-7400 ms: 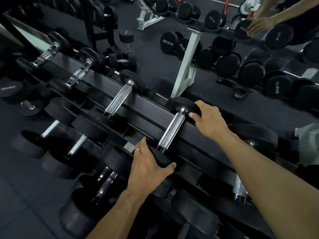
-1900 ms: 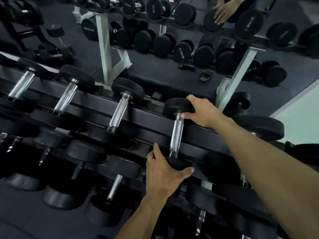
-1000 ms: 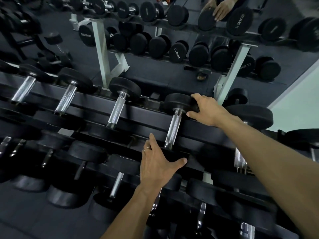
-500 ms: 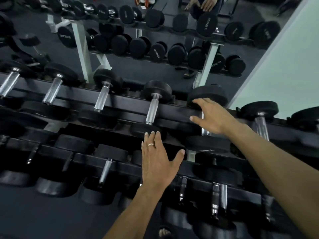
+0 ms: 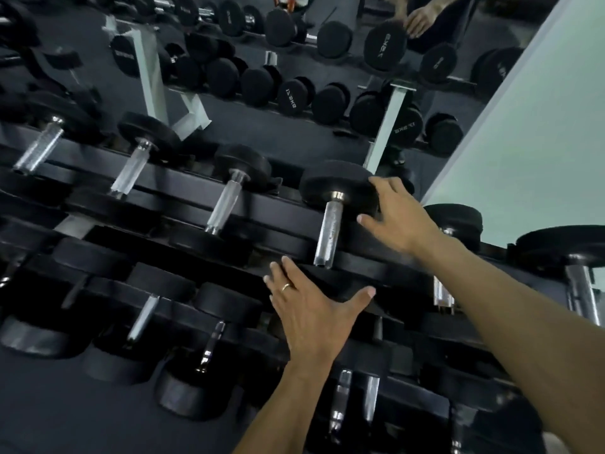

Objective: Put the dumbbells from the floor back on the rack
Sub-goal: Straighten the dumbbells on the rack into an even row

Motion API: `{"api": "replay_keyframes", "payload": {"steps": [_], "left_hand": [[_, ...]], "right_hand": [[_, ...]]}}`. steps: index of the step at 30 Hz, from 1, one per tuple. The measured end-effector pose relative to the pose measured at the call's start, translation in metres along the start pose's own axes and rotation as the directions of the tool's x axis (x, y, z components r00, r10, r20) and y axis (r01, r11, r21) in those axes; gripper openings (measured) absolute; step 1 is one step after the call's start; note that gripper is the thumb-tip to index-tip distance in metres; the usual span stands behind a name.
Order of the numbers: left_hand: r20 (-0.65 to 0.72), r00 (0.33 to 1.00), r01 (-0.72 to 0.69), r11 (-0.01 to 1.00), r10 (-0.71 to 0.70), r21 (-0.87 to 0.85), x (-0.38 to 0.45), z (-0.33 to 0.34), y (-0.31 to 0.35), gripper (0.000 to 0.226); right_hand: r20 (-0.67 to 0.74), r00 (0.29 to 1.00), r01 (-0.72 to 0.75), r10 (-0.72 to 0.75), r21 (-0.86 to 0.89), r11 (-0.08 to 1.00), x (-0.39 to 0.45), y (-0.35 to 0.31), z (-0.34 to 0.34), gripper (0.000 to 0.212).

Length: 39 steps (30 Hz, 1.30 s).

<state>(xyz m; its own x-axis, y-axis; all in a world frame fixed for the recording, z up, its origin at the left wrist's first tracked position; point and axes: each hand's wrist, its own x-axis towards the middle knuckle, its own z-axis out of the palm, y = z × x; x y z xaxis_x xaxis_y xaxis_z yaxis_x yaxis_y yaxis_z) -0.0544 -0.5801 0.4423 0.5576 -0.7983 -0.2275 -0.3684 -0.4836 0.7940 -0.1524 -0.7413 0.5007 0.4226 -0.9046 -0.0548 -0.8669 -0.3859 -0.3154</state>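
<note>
Dark gym, big mirror (image 5: 327,70) behind doubling up rows of black dumbbells, pale green wall (image 5: 537,142) off to the right. Three-tier dumbbell rack (image 5: 183,188) right up front, tilted in the view.

Compared with a second ago, moved one slot along: no longer gripping the ends of the smaller dumbbell (image 5: 226,204), which now sits alone in its cradle on the top tier. Left hand (image 5: 311,309) now laid flat, fingers spread, on the near head of the next, bigger dumbbell (image 5: 330,217); right hand (image 5: 402,217) open too, fingertips touching the far head's right edge. Neither one wrapped round anything. Hands well apart, one at each end of the handle.

Looks like that smaller one counts as done, and the current one is already seated on the top tier, probably just getting nudged straight. Can't tell how many are left on the floor, none in view.

Rack contents: top tier holds a line of chrome-handled dumbbells running left to right, more further right past the right forearm. Middle and bottom tiers packed as well, heads overlapping, too dark and blurry to count.
</note>
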Motion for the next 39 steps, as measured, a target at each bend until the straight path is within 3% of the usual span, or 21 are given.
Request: {"api": "replay_keyframes", "payload": {"steps": [3,6,9,12,21,28,35,39], "left_hand": [[-0.093,0.994,0.056,0.998,-0.059,-0.029,0.006,0.016,0.004,0.143],[-0.12,0.991,0.061,0.997,-0.066,-0.05,0.011,0.022,0.001,0.138],[-0.124,0.991,0.039,0.996,-0.049,-0.075,0.012,0.022,-0.002,0.136],[-0.136,0.99,0.019,0.996,-0.031,-0.085,0.012,0.023,-0.003,0.135],[-0.116,0.993,-0.039,0.998,0.033,-0.048,0.016,0.018,-0.004,0.137],[-0.141,0.99,-0.011,1.0,0.012,0.003,0.014,0.017,-0.004,0.137],[-0.149,0.989,0.037,0.99,-0.016,0.135,0.012,0.011,0.004,0.138],[-0.105,0.994,0.025,0.981,-0.005,0.19,0.01,0.003,0.009,0.131]], "right_hand": [[-0.021,0.998,0.055,-0.056,-0.006,0.998,0.026,0.009,-0.01,0.082],[0.089,0.991,0.105,-0.105,0.008,0.994,0.059,0.007,-0.018,0.088],[0.194,0.975,0.105,-0.109,0.033,0.994,0.075,0.007,-0.012,0.064],[0.151,0.984,0.079,-0.091,0.086,0.993,0.076,0.015,-0.001,0.042],[0.108,0.992,0.053,-0.071,0.164,0.985,0.068,0.025,0.0,0.037],[0.122,0.991,0.04,-0.057,0.14,0.989,0.063,0.016,-0.001,0.043],[0.102,0.994,0.037,-0.039,0.026,0.999,0.031,0.017,-0.013,0.078],[0.061,0.997,0.048,-0.047,-0.023,0.999,0.0,0.03,-0.023,0.073]]}}
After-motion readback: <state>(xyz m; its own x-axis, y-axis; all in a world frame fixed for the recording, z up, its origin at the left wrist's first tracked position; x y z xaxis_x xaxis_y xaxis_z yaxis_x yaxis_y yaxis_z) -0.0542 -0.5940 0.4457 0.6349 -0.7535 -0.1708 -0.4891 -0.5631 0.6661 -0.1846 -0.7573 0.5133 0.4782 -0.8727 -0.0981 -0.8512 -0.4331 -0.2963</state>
